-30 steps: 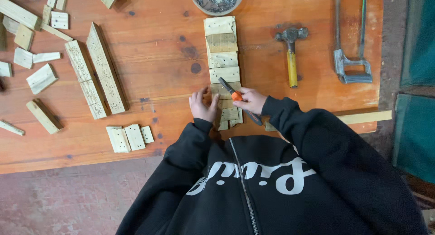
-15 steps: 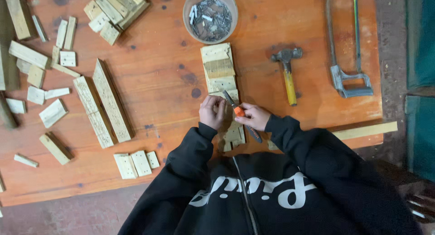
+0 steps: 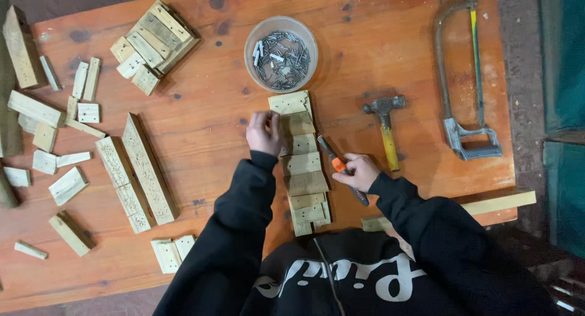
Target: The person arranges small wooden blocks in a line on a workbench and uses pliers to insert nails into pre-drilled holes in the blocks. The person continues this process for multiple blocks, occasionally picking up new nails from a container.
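One person in a black hooded top leans over an orange-brown wooden table (image 3: pixel 201 109), both hands at work on a single column of short wooden blocks (image 3: pixel 303 164) that runs from just below the bowl down toward the person's chest; about seven blocks can be counted in it, lying edge to edge, with the lowest ones slightly overlapped. The left hand (image 3: pixel 264 132) lies with fingers curled on the left edge of the column, touching the second and third blocks from the top and holding nothing else. The right hand (image 3: pixel 358 172) is closed around one utility knife (image 3: pixel 341 167) with an orange and black body, its tip pointing up and left, just beside the column's right edge. One round bowl (image 3: pixel 251 45) of small metal nails stands just above the column. One hammer (image 3: pixel 385 128) with a yellow handle lies right of the knife, and one hacksaw (image 3: pixel 463 78) lies further right. At upper left one stack of wooden slats (image 3: pixel 153 43) rests, two long wooden bars (image 3: pixel 135 173) lie side by side at the left, three small blocks (image 3: pixel 173 252) sit by the near edge, and about a dozen loose offcuts are scattered at the far left.
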